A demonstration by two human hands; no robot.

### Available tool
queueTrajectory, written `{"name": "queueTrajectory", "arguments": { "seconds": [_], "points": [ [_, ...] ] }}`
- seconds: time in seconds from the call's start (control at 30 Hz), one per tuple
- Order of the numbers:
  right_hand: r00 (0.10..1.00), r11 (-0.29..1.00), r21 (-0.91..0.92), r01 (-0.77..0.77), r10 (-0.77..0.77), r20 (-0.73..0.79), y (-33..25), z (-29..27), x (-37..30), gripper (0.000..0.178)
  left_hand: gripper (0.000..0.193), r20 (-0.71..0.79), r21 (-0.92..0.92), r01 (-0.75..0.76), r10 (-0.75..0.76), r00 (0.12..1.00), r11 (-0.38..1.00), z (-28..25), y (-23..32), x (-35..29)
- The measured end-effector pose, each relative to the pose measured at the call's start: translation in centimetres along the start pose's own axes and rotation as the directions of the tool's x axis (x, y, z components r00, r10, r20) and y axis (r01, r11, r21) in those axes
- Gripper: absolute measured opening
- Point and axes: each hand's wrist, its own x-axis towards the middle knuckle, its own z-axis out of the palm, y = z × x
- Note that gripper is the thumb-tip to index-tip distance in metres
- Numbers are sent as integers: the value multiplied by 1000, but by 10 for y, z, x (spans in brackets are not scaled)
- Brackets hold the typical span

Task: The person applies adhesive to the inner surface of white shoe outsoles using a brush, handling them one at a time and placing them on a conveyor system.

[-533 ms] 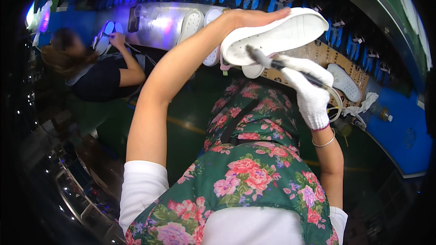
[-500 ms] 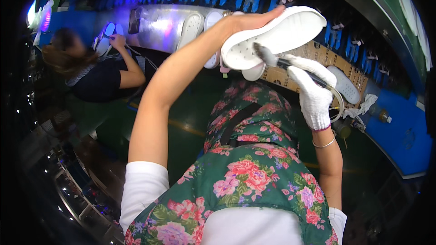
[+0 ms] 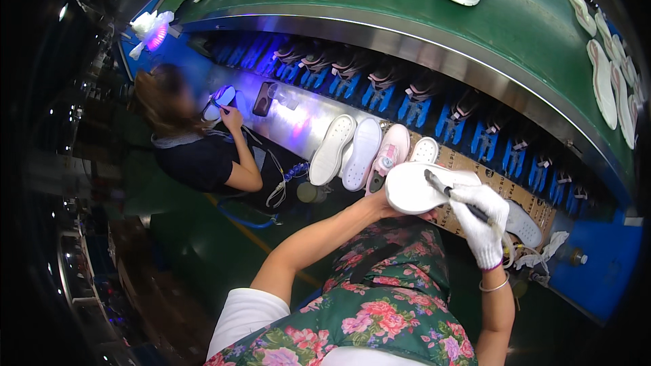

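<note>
My bare left hand (image 3: 382,207) grips a white shoe sole (image 3: 410,191) from behind and below; the sole hides most of its fingers. A fingertip shows under the sole's lower edge. In my right hand (image 3: 483,220), which wears a white knitted glove, is a dark-handled brush (image 3: 437,183). Its bristle end lies over the sole's inner face, seemingly touching it. Behind the held sole are a pink-and-white shoe (image 3: 391,154), a smaller white sole (image 3: 425,151), a pale lilac sole (image 3: 363,152) and a white sole with small holes (image 3: 332,149).
Brown cardboard (image 3: 466,166) covers part of the metal bench (image 3: 298,125). A grey insole (image 3: 522,224) lies at right beside crumpled white cloth (image 3: 548,251). Shoes on blue holders (image 3: 413,105) line the back, below a green conveyor (image 3: 407,10) carrying white soles. A co-worker (image 3: 196,156) sits at left.
My view has shifted, showing the green conveyor. The sole has come lower and turned, its far end now pointing right. My left arm is drawn in; the brush stays at the sole.
</note>
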Motion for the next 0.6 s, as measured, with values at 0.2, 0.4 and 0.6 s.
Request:
{"name": "queueTrajectory", "arguments": {
  "seconds": [0.2,0.4,0.6],
  "points": [
    [983,976,-145,161,-172,-68,-19,14,-16,16,71,-194,-241,-265,222,956,934,33,-18,-21],
    [975,982,-124,144,-162,-152,-21,12,-12,20,93,-43,-170,-369,367,929,914,59,-30,7],
    [945,972,-103,213,-231,-231,-29,8,4,23,118,-272,126,-356,378,885,926,70,-37,15]
  ]
}}
